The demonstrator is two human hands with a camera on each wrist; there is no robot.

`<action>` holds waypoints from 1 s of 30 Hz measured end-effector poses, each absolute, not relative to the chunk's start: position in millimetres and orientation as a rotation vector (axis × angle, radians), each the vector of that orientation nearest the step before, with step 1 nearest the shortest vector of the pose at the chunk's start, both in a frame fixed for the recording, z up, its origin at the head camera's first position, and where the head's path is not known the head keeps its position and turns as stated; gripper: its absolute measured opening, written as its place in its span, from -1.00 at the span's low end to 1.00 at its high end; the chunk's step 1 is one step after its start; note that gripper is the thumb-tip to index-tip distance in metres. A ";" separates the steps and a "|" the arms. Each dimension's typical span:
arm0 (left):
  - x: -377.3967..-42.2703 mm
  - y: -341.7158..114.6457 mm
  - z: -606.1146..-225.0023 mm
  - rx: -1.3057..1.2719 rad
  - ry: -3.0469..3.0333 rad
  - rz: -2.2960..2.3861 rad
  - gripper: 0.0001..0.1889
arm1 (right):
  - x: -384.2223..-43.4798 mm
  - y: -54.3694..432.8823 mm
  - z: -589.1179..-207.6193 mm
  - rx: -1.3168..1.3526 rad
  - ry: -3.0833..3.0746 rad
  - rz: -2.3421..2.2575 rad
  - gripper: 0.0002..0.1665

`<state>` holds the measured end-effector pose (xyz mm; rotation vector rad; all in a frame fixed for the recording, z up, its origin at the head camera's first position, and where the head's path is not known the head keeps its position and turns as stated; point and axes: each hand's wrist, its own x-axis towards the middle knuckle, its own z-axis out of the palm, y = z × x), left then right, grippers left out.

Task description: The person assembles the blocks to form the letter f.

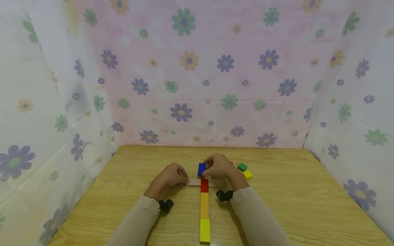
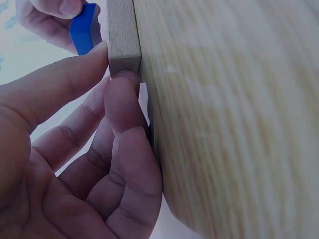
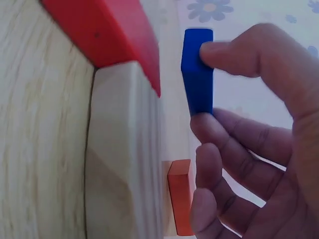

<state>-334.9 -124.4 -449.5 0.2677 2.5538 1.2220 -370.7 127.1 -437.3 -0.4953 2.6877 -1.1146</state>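
My right hand [image 1: 218, 165] pinches a blue block [image 1: 201, 168] between thumb and fingertips, just behind the far end of a row of blocks. In the right wrist view the blue block [image 3: 197, 69] is held apart from the plain wood piece [image 3: 114, 149]. My left hand [image 1: 170, 175] has its thumb and a bent finger on the left end of a plain wooden block [image 1: 194, 182]. Between this block and another plain wooden piece [image 1: 217, 183] lies a red block [image 1: 204, 185]. Toward me the row continues with an orange block [image 1: 204, 205] and a yellow block [image 1: 204, 230].
Beyond my right wrist lie a green block [image 1: 242, 167], a small yellow block [image 1: 247, 175] and a red one [image 1: 231, 163], mostly hidden by the hand. Flowered cloth [image 1: 203, 75] encloses the wooden table [image 1: 307, 205] at the back and sides.
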 end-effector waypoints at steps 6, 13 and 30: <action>-334.5 -122.7 -452.2 0.279 2.545 1.239 -0.91 | -368.8 132.7 -443.8 -0.465 2.696 -1.129 -0.42; -334.9 -123.6 -449.7 0.272 2.557 1.238 -0.92 | -370.5 135.1 -444.0 -0.457 2.684 -1.172 -0.42; -334.7 -125.8 -452.2 0.271 2.569 1.232 -0.92 | -371.1 136.3 -448.6 -0.449 2.660 -1.192 -0.41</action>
